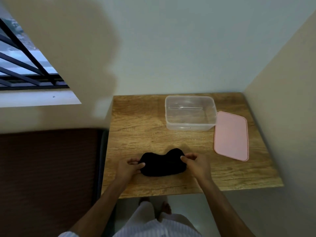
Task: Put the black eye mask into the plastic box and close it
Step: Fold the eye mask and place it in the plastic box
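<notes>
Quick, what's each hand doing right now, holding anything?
Left hand: closed, pinching the left end of the eye mask.
Right hand: closed, pinching the mask's right end.

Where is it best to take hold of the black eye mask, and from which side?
By its two narrow ends, from above and outward. The eye mask lies flat and limp on the table, so pinching both ends keeps it spread. The left hand and right hand already pinch there.
</notes>
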